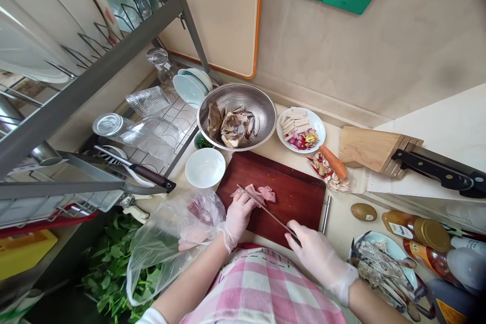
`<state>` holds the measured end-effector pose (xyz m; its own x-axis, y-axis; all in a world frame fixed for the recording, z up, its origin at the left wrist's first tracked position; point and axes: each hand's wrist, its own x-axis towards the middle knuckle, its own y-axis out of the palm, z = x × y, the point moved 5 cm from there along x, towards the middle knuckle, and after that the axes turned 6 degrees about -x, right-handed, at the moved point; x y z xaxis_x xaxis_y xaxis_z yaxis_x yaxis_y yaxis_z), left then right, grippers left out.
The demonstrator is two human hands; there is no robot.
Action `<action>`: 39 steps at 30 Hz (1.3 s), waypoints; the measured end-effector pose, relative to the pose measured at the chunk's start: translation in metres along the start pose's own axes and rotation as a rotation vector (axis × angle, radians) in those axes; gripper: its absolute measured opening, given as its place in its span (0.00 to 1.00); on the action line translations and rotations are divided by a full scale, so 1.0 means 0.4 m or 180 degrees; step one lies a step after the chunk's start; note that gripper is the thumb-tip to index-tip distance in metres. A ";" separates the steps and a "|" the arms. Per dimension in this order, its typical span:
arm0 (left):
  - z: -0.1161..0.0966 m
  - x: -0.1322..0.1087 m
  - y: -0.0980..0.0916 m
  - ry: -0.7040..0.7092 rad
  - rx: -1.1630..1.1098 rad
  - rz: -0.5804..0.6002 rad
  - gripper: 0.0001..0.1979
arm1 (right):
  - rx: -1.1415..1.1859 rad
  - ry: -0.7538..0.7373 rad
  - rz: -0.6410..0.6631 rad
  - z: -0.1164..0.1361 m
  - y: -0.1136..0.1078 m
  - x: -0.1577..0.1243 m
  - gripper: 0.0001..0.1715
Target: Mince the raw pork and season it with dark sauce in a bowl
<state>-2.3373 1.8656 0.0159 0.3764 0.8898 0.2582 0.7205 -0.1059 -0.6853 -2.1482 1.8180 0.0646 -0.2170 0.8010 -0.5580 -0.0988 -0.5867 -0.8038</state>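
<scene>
Rack (94, 61), grey metal, at nine to eleven o'clock of the view, loaded with plates and upturned glasses.
Bag (170, 233), clear plastic, crumpled at nine o'clock of the board, under the left forearm.
Board (296, 197), dark red wood, centre of the counter, just ahead of the person.
Colander (237, 106), steel, at eleven o'clock of the board, touching its far edge.
Knife block (372, 149), pale wood, lying at two o'clock of the board.
Plate (317, 129), white, at twelve o'clock of the board, with sliced bits on it.
Bowl (205, 167), white, at ten o'clock of the board.
Right hand (319, 253), gloved, at five o'clock of the board, knuckles up, fist closed round the knife handle, wrist bent inward.
Left hand (239, 212), gloved, at the board's eight o'clock edge, palm down, fingers curled in a claw, tips pinning the meat.
Knife (271, 215), slim blade running from the right fist toward ten o'clock, tip at the meat.
Meat (266, 193), pink pieces, on the board's near-left part, under the left fingertips.
Carrot (333, 162), at two o'clock of the board.
Kiwi (363, 211), at three o'clock of the board.
</scene>
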 end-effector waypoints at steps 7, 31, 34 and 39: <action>0.019 -0.005 0.007 0.0006 -0.0084 -0.0155 0.17 | -0.0476 0.0042 0.0139 0.036 0.013 0.019 0.10; 0.031 -0.025 -0.002 -0.0221 0.0554 0.0082 0.09 | 0.0788 0.0128 0.0054 0.029 0.022 0.124 0.10; 0.039 -0.036 -0.001 -0.0365 0.0733 0.0306 0.10 | 0.0879 0.0169 -0.0050 -0.010 0.032 0.063 0.12; 0.026 -0.029 -0.010 -0.0505 0.0364 0.0356 0.13 | 0.0354 0.0105 -0.0160 0.009 0.029 0.007 0.10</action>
<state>-2.3506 1.8605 0.0086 0.3474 0.9349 0.0722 0.6053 -0.1647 -0.7788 -2.1535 1.8129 0.0544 -0.1773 0.8321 -0.5256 -0.2164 -0.5539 -0.8040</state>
